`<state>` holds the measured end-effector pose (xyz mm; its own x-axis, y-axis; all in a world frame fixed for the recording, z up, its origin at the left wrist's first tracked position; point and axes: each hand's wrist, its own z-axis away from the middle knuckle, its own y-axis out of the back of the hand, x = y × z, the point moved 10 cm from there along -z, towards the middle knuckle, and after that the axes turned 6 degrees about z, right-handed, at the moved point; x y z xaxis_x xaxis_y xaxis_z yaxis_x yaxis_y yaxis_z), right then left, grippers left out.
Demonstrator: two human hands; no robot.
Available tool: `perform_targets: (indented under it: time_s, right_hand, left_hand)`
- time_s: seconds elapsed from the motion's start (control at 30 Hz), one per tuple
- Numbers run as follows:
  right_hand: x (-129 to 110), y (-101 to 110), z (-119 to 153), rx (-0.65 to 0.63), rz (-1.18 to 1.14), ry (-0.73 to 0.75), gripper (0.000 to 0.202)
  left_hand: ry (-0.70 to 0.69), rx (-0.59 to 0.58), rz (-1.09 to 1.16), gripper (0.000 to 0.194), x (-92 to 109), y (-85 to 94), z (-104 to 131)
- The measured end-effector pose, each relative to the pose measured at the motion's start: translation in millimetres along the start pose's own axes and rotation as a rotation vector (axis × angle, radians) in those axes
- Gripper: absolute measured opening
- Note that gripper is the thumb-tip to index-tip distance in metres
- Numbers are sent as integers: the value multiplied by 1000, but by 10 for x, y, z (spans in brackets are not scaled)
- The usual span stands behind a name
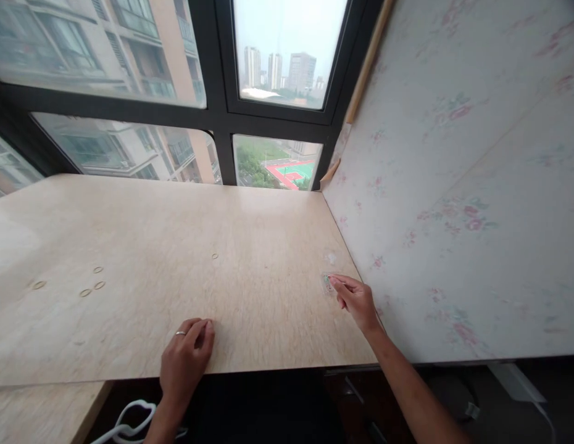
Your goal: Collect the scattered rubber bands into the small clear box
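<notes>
My right hand [354, 301] is at the right side of the stone-patterned surface, beside the wall. Its thumb and forefinger are pinched at a small clear plastic packet [327, 285] with bits of red and green in it. The fingers hide part of this packet. Just behind it lies another small see-through piece [331, 256], too faint to name. My left hand [186, 351], with a ring on one finger, rests near the front edge. Its fingers are curled in, and nothing shows between them.
Several thin yellowish loops, like rubber bands, lie at the left, one loop [99, 285] among them. A single loop [215, 256] lies nearer the middle. The flowered wall [453, 246] bounds the right; dark window frames [273, 123] stand behind. A white cable [134, 413] hangs below the front edge.
</notes>
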<state>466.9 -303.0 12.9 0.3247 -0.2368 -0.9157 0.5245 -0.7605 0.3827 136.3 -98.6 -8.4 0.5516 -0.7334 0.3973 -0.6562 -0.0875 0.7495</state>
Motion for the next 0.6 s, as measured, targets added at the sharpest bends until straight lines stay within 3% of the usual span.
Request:
perform_targets:
  time_s: [0.1, 0.17, 0.33, 0.47, 0.6]
  right_hand:
    - [-3, 337, 33, 146, 76, 38, 33]
    - [-17, 414, 26, 174, 145, 75, 32]
    - [103, 212, -51, -23, 368, 91, 35]
    - [184, 285, -36, 36, 356, 39, 38]
    - [232, 236, 78, -4, 274, 26, 36]
  left_hand:
    - [13, 27, -8, 27, -1, 17, -14]
    - [3, 27, -12, 27, 15, 19, -20]
    - [0, 19, -21, 27, 27, 24, -21]
    - [12, 15, -6, 27, 12, 15, -14]
    - [17, 18, -13, 25, 5, 13, -7]
